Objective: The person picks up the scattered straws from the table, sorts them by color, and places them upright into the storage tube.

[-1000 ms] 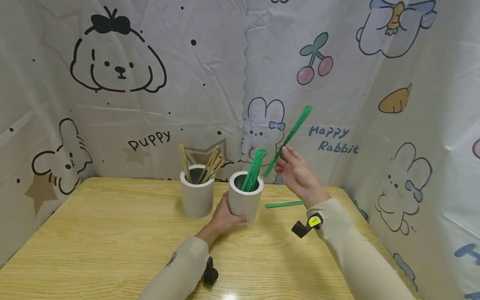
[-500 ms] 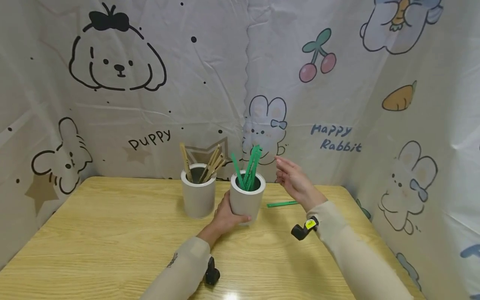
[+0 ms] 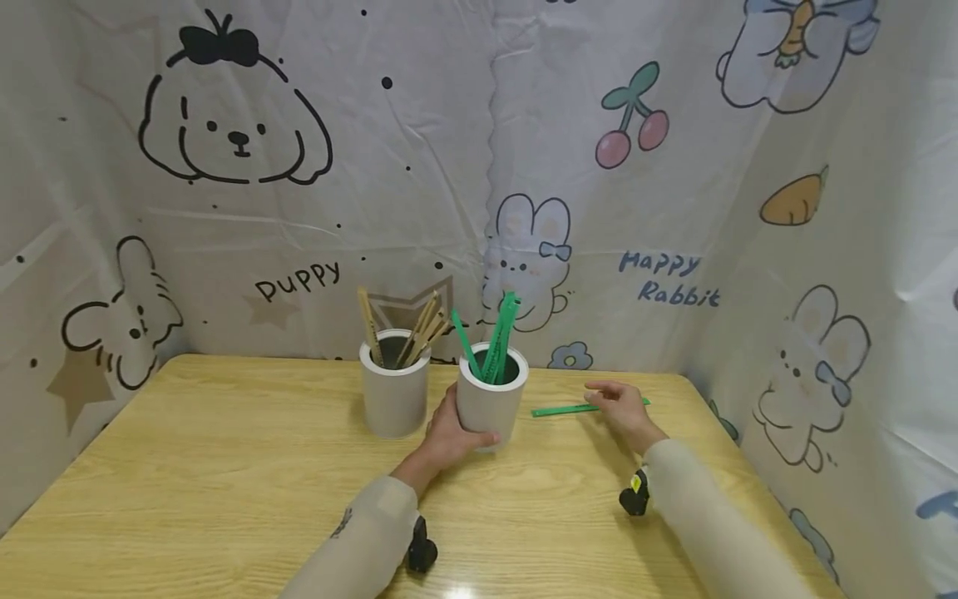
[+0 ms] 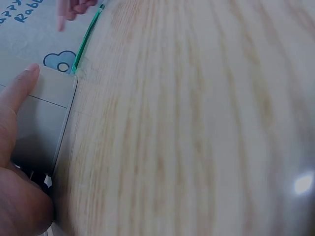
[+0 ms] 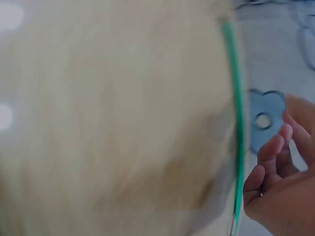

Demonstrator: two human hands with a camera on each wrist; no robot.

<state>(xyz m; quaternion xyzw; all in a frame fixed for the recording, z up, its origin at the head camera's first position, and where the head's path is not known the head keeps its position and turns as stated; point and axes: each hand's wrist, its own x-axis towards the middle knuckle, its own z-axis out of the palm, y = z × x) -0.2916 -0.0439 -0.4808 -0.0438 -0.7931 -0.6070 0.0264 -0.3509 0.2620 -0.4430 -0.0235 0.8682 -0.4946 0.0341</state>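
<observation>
My left hand (image 3: 447, 434) grips the right-hand white cup (image 3: 490, 412), its thumb across the front. Several slim green strips (image 3: 499, 341) stand in that cup, one leaning left. Another long, flat green strip (image 3: 554, 411) lies on the table to the right. Over it is my right hand (image 3: 623, 413), fingers loosely bent, with both ends of the strip showing past the hand. The right wrist view has the fingers of the right hand (image 5: 280, 182) beside the strip (image 5: 239, 128), apart from it. In the left wrist view the thumb (image 4: 19, 91) lies along the cup wall (image 4: 42, 128).
A second white cup (image 3: 394, 405) with several tan sticks (image 3: 368, 326) stands just left of the held one. The wood-grain table (image 3: 224, 466) ends at a printed cloth backdrop (image 3: 419, 208), which also hangs at both sides.
The right hand let a green strip drop into the held cup, then moved right and down over the strip on the table. The left hand has stayed on the cup.
</observation>
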